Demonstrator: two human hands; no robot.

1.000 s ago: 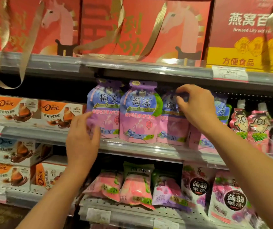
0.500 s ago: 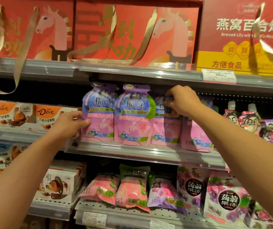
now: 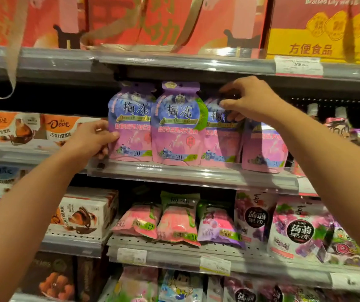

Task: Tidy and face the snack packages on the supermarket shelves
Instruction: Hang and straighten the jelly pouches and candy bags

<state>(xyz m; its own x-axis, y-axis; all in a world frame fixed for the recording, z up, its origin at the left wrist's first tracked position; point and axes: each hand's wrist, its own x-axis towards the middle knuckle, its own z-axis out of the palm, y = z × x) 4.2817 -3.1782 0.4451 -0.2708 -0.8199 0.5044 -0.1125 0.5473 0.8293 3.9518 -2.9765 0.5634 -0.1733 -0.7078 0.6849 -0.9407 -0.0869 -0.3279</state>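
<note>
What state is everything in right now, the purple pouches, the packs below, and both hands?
Left hand: grips the left edge of the leftmost purple pouch.
Right hand: pinches the top of the third purple pouch.
Second purple pouch: upright, label forward, untouched.
Fourth purple pouch: upright, top hidden behind the right forearm.
Pink pouches: slumped on the shelf below.
Dove boxes: lined up, labels forward.

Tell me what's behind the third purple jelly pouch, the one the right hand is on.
The right hand pinches the top of the third pouch. Behind it there is only dark shelf depth; whether more pouches stand behind it cannot be seen, since pouch and hand cover that space.
</note>
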